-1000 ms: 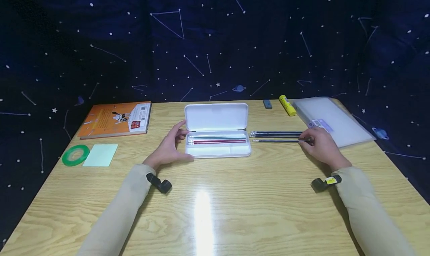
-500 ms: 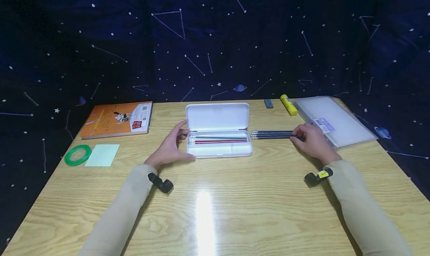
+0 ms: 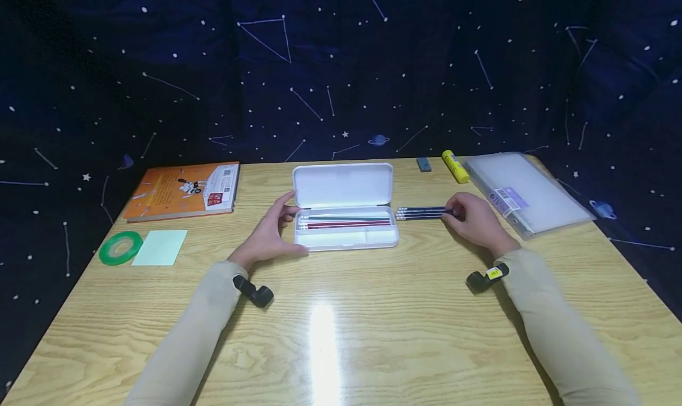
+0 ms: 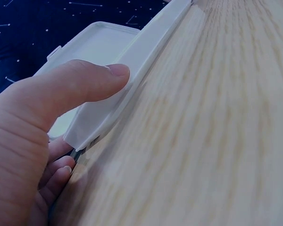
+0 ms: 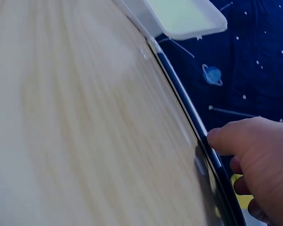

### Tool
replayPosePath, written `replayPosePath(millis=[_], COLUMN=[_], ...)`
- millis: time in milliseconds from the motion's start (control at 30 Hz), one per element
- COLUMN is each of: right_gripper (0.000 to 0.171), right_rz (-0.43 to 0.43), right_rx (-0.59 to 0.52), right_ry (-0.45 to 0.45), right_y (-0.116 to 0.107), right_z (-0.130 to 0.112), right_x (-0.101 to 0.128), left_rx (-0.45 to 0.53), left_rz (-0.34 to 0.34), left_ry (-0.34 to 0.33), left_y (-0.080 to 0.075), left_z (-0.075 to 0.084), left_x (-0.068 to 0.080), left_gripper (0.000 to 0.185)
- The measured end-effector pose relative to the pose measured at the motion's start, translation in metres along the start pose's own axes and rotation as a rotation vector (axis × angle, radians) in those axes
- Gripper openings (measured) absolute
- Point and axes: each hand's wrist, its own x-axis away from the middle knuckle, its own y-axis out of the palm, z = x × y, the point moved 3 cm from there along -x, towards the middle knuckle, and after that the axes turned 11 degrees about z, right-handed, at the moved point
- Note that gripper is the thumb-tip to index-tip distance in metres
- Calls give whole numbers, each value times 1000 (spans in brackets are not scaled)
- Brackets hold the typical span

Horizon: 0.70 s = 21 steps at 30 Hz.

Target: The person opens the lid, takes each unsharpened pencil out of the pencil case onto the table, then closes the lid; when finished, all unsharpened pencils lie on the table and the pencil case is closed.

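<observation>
Several dark pencils (image 3: 423, 213) lie side by side on the table (image 3: 399, 335), their pale ends close to the right end of the white case (image 3: 330, 238); whether they touch it, I cannot tell. The right hand (image 3: 476, 221) pinches them near their far ends, and the right wrist view shows the thumb tip against one dark shaft. The left hand (image 3: 268, 235) grips the left end of the case, thumb on the front wall, fingers round behind. The case is open, its lid (image 3: 343, 185) tilted up at the back; coloured pencils (image 3: 362, 223), green and red, lie in its long rear compartment. To the left are an orange book (image 3: 178, 192), green tape (image 3: 106, 251) and a pale green pad (image 3: 160, 248). To the right, a small dark block (image 3: 424, 164) lies near a yellow tube (image 3: 455, 166), with a clear folder (image 3: 538, 187) beyond. Starry cloth (image 3: 341, 68) hangs behind.
</observation>
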Motion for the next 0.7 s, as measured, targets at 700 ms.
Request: replayPosePath(millis=[700], right_gripper=[7], right_rz=[-76], right_rx=[-244], right_ry=[-30], right_y=[37], right_z=[-79], right_x=[-29], left_rx=[-39], left_rz=[-1], left_ry=[-4], left_y=[0], left_z=[0], left_x=[-1], left_gripper=[122])
